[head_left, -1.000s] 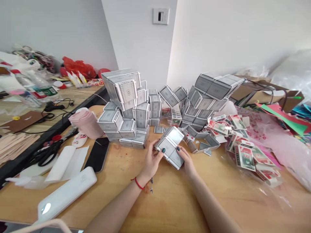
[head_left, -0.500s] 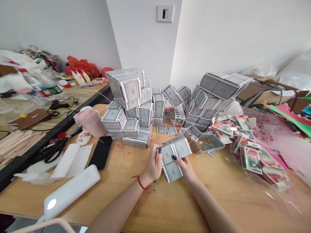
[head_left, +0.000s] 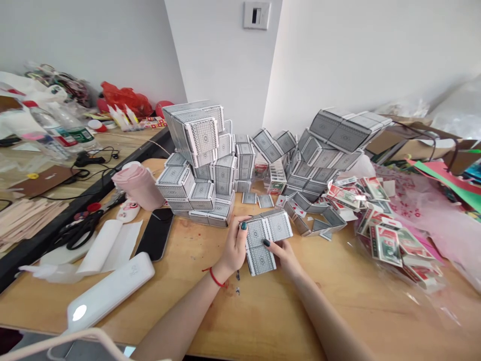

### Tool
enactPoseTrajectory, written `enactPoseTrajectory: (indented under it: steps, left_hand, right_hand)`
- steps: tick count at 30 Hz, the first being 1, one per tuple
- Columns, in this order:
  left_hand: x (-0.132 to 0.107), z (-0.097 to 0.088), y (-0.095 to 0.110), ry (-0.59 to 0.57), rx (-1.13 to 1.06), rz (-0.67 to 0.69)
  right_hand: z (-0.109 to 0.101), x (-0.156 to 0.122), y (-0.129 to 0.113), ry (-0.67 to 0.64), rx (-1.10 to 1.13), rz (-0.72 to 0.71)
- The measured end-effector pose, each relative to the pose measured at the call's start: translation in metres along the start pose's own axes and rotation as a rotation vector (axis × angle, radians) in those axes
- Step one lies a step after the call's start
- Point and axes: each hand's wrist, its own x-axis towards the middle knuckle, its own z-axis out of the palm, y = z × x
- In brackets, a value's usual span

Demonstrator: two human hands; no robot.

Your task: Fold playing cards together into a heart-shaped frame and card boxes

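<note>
Between my hands is a block built of joined playing cards (head_left: 260,259), their grey patterned backs facing up, held above the wooden table. My left hand (head_left: 233,248) grips its left side, thumb on top and the fingers mostly hidden. On the right, my right hand (head_left: 284,256) holds the block with its thumb pressed on the upper face near the seam. Just beyond, two loose cards (head_left: 265,201) lie flat. Beside them stands an open ring of folded cards (head_left: 326,224), with a few red-suited cards showing at its left.
Stacked card blocks rise at back left (head_left: 203,135) and back right (head_left: 338,131). Card boxes (head_left: 386,244) in clear plastic lie right. On the left are a phone (head_left: 155,234), a white device (head_left: 110,291), scissors (head_left: 84,228) and a pink cup (head_left: 137,184).
Both hands and the card block have shifted slightly left and up in view, and the block is turned a little. The grip stays the same.
</note>
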Motion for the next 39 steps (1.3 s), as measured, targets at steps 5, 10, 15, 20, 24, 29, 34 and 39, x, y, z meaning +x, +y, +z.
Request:
enactPoseTrajectory:
  steps: [5,10,15,20,24,29,34,39]
  left_hand:
    - [-0.003,0.004,-0.004,-0.045,-0.025,-0.008]
    - [0.0,0.005,-0.003,-0.071,-0.073,-0.086]
    - [0.006,0.003,-0.003,-0.217,-0.286,-0.328]
    - [0.008,0.004,-0.01,-0.35,-0.293,-0.387]
    - [0.005,0.005,-0.012,-0.245,-0.168,-0.366]
    - [0.004,0.009,-0.011,-0.275,-0.19,-0.394]
    - [0.01,0.005,-0.011,-0.296,-0.213,-0.358]
    - [0.013,-0.001,-0.011,-0.246,-0.155,-0.36]
  right_hand:
    - [-0.002,0.001,0.002,0.089,0.018,-0.062]
    - [-0.003,0.002,0.003,0.091,0.042,-0.076]
    - [-0.004,0.004,0.0,0.179,0.064,-0.103]
    - [-0.004,0.007,-0.002,0.196,0.106,-0.107]
    - [-0.005,0.008,-0.001,0.114,0.107,-0.076]
    - [-0.008,0.009,-0.001,0.192,0.098,-0.124]
    - [-0.012,0.01,-0.01,0.115,0.118,-0.106]
    - [-0.022,0.014,-0.017,0.173,0.172,-0.19]
